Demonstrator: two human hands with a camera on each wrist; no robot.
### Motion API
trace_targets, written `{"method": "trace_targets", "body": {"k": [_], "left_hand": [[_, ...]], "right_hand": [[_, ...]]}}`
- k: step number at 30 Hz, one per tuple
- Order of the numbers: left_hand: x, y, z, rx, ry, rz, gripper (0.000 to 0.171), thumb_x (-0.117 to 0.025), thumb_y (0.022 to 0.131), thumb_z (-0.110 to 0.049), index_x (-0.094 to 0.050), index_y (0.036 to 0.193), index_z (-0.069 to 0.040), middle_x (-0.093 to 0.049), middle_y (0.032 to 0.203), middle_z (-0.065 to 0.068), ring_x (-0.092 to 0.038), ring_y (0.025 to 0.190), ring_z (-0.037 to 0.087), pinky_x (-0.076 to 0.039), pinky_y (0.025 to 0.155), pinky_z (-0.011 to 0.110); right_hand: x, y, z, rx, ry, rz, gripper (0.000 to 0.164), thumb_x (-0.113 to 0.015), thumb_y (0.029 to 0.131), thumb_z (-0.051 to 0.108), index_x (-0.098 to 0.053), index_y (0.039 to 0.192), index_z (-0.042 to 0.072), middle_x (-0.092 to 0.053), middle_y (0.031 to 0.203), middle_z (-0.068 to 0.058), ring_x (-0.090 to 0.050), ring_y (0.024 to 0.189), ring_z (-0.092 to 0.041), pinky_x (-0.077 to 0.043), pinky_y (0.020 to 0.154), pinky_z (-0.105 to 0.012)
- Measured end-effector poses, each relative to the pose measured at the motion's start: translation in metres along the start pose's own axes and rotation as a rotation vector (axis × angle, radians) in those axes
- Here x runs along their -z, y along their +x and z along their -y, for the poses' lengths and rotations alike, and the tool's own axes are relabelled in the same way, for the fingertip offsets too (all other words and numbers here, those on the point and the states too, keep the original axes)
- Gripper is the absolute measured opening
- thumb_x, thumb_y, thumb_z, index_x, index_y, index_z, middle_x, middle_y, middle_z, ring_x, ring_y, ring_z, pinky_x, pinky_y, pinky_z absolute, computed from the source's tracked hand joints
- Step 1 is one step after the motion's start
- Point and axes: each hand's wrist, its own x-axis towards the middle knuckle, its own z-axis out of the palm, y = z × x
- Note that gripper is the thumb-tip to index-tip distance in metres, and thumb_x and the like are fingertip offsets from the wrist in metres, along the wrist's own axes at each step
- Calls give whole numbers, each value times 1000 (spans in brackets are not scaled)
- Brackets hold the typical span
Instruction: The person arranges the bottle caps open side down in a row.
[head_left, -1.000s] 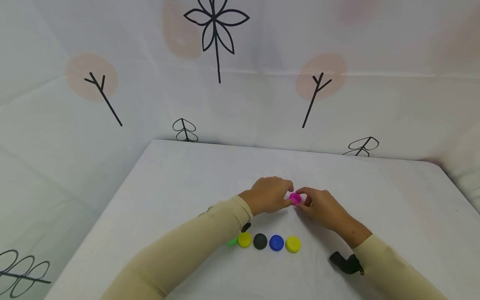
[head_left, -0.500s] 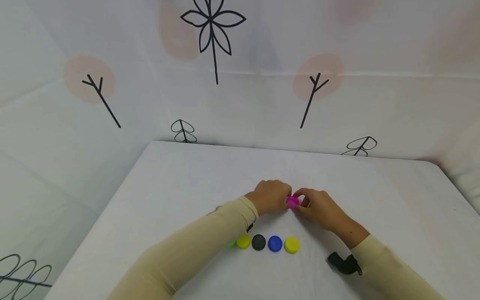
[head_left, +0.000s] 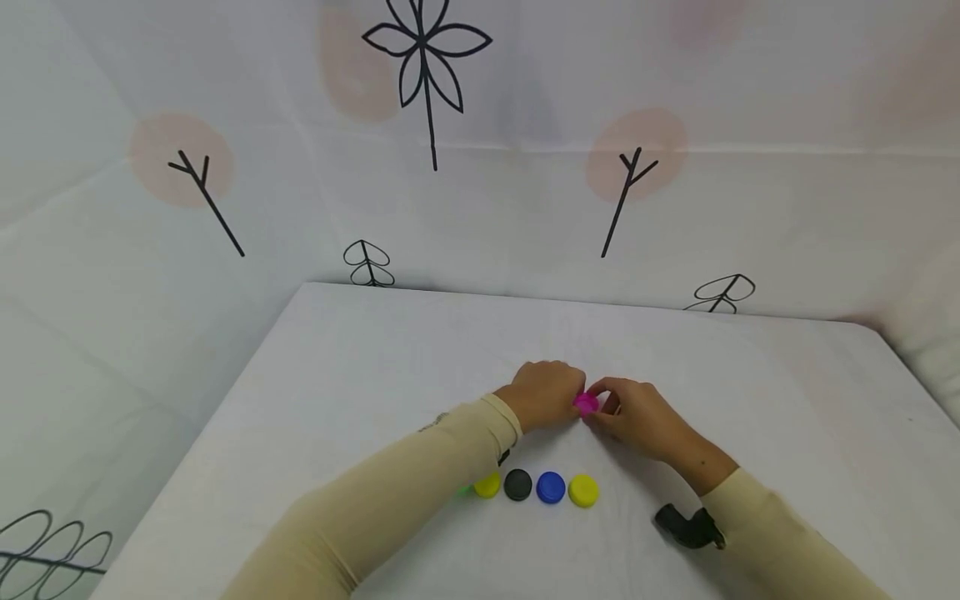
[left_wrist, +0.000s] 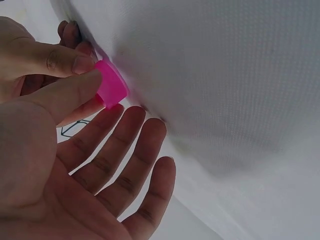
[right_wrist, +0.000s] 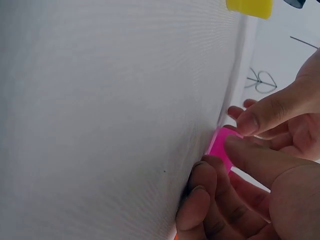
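A small pink bottle cap [head_left: 587, 405] is held just above or on the white table, between both hands. My left hand [head_left: 545, 392] pinches its left side; in the left wrist view the thumb and index fingertip meet the cap [left_wrist: 112, 87], the other fingers spread loosely. From the right, my right hand [head_left: 637, 419] also pinches it, its thumb on the cap [right_wrist: 220, 145] in the right wrist view. Nearer the body lies a row of caps: a green cap [head_left: 464, 492] mostly behind the left sleeve, a yellow cap [head_left: 487, 485], a black cap [head_left: 517, 484], a blue cap [head_left: 551, 487] and another yellow cap [head_left: 583, 491].
A white cloth covers the table [head_left: 420, 350], and a printed curtain [head_left: 510, 208] hangs behind it. Black wrist gear [head_left: 686, 527] juts from the right sleeve. The left sleeve [head_left: 390, 492] crosses over the row's left end.
My left hand has moved slightly right and its fingers have closed in on the pink cap. The cap sits a little lower in view. The row of caps stays put.
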Motion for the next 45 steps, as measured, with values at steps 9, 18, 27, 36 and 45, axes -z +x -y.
{"method": "trace_targets", "body": {"k": [9,18,27,36,45], "left_hand": [[2,-4,3,-41,-67,-65,27,-72,93,-30,-67,116,-16,-72,97,-7,-59,78,6,-47,65,17],[11,-8,6,-78,-138,-87,30,-74,92,-31,-68,117,-16,-70,93,-8,-59,78,4,-46,67,14],[13,-15,12,-116,-231,-154,33,-71,94,-32,-68,123,-16,-74,106,-5,-66,94,8,-51,78,16],[13,-19,19,-112,-328,-149,34,-66,96,-36,-67,125,-17,-74,108,-5,-66,97,8,-51,79,16],[13,-23,21,-74,-417,-111,33,-59,100,-38,-70,122,-15,-72,100,-5,-59,85,7,-48,73,15]], "right_hand": [[9,-3,3,57,-14,-60,31,-76,88,13,-68,116,3,-69,90,-5,-59,76,-16,-53,63,-23],[19,-12,5,161,-17,-129,27,-74,90,11,-70,115,4,-73,105,-8,-67,91,-21,-59,74,-31],[21,-19,8,144,28,-233,35,-74,90,14,-66,123,5,-74,108,-11,-70,97,-28,-60,80,-39],[20,-25,8,174,55,-303,31,-76,88,12,-68,118,6,-76,103,-10,-71,93,-25,-60,81,-41],[17,-26,9,209,37,-320,27,-73,91,12,-72,118,7,-76,102,-7,-71,91,-24,-58,76,-25]]}}
